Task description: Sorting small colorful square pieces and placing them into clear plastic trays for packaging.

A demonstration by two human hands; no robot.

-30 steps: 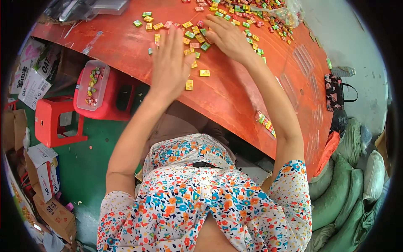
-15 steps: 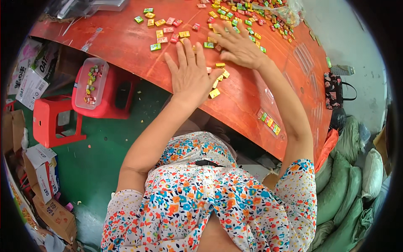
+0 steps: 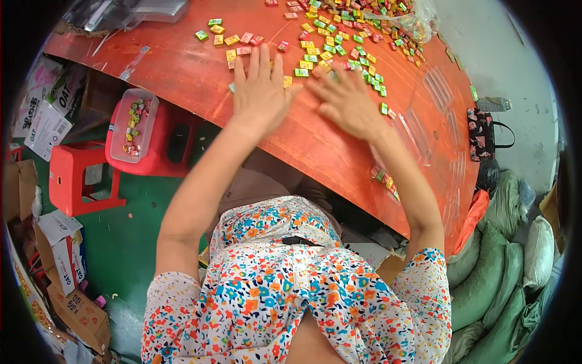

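Flat over the red tabletop (image 3: 309,136), my left hand (image 3: 260,94) is open, fingers stretched out and pointing away from me. It partly covers several small coloured boxes, and a yellow box (image 3: 231,55) shows beside its fingertips. My right hand (image 3: 350,102) lies to its right, also open with fingers spread, its fingertips next to loose yellow and green boxes. A green box (image 3: 301,72) sits in the gap between the two hands. Whatever lies under the palms is hidden. A row of coloured boxes (image 3: 382,176) is partly covered by my right forearm.
A heap of small boxes (image 3: 394,15) and a clear plastic bag (image 3: 418,24) are at the far edge. Clear plastic trays (image 3: 438,85) lie on the right. To the left, a translucent tub (image 3: 145,130) rests on a red stool (image 3: 160,162). Green sacks (image 3: 485,261) stand right.
My left hand has slid slightly left, and my right hand has come nearer to me. The yellow boxes between them no longer show there. More boxes lie spread beyond my right hand.
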